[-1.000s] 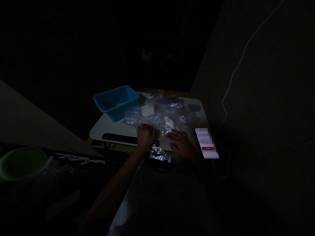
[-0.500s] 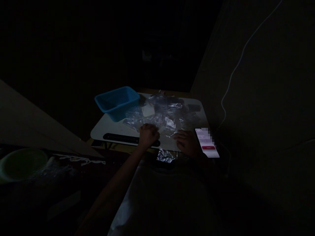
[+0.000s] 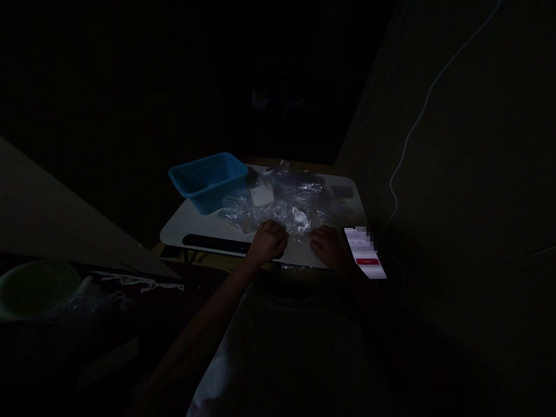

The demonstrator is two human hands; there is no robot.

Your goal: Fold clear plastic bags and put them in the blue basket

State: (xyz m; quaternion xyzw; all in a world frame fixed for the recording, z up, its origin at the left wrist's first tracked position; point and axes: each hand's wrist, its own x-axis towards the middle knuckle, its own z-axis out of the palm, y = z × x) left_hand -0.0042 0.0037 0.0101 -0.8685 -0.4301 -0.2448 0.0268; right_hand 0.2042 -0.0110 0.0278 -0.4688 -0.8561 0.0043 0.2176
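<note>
Clear crinkled plastic bags lie in a loose heap on the white table, shining where light catches them. My left hand is closed at the near edge of the heap, its fingertips pinching clear plastic. Opposite it, my right hand has its fingers curled onto the same plastic. Darkness hides the exact grip of both hands. A pale square piece lies among the bags, beyond my left hand.
A blue plastic basin stands at the table's back left. Along the front edge runs a black slot. A lit phone lies at the right edge. A white cable hangs at right; a green basket sits low left.
Both hands have moved slightly, the left one to the right, and their fingers are more curled. The shiny plastic that hung over the near table edge is now mostly gone from there.
</note>
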